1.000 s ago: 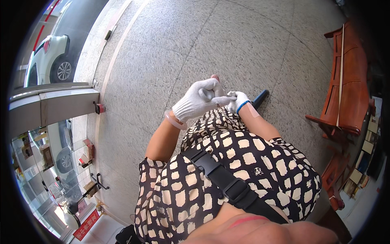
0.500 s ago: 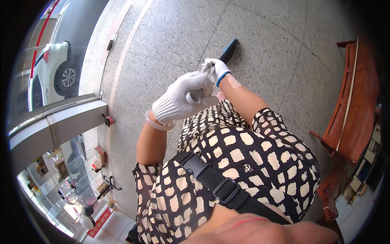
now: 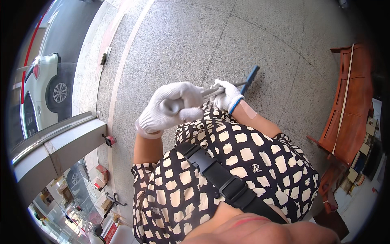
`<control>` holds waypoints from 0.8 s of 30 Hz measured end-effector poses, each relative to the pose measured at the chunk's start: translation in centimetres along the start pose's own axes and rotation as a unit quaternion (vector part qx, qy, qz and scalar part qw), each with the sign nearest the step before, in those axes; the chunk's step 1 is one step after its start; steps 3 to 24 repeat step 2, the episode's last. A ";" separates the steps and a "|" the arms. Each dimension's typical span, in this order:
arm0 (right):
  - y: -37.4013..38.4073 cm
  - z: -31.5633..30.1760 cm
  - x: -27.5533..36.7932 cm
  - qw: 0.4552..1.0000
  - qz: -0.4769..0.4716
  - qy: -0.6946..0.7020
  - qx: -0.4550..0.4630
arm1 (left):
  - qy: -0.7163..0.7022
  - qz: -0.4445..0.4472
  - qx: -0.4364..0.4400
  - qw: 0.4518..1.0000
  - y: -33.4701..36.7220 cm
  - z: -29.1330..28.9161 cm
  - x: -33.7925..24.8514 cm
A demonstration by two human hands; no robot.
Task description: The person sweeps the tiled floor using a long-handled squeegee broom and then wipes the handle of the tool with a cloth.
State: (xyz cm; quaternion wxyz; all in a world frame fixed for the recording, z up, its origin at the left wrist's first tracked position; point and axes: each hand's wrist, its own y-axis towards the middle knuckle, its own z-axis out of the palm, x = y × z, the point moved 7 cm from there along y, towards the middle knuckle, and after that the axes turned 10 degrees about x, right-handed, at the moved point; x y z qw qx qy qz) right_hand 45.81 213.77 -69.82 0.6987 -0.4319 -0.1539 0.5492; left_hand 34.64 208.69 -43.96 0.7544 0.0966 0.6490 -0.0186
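My left hand (image 3: pixel 172 106), in a white knitted glove, is wrapped round the upper end of a pale grey broom handle (image 3: pixel 209 92). Farther down the same handle, my right hand (image 3: pixel 228 97) grips it, in a white glove with a blue cuff. The handle runs tilted away to the right, down to a narrow blue broom head (image 3: pixel 250 79) at the speckled floor. Dark bristles seem to show along its right side, though they blur into the floor. Both hands' fingertips are partly hidden by the gloves' curl.
A brown wooden bench (image 3: pixel 350 101) stands along the right. On the left, a glass front with a pale sill (image 3: pixel 61 136) borders the grey speckled floor (image 3: pixel 183 44). Beyond the glass is a white car (image 3: pixel 44 89). Boxes and small items lie at the lower left.
My hands have shifted, the right one nearer my body and rightward. The broom has swung right, its head now turned more edge-on, and more handle shows between my hands.
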 end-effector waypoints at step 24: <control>6.5 -2.9 1.5 0.999 -0.004 0.049 -0.017 | 0.011 -0.113 -0.077 0.991 -0.7 -4.6 3.1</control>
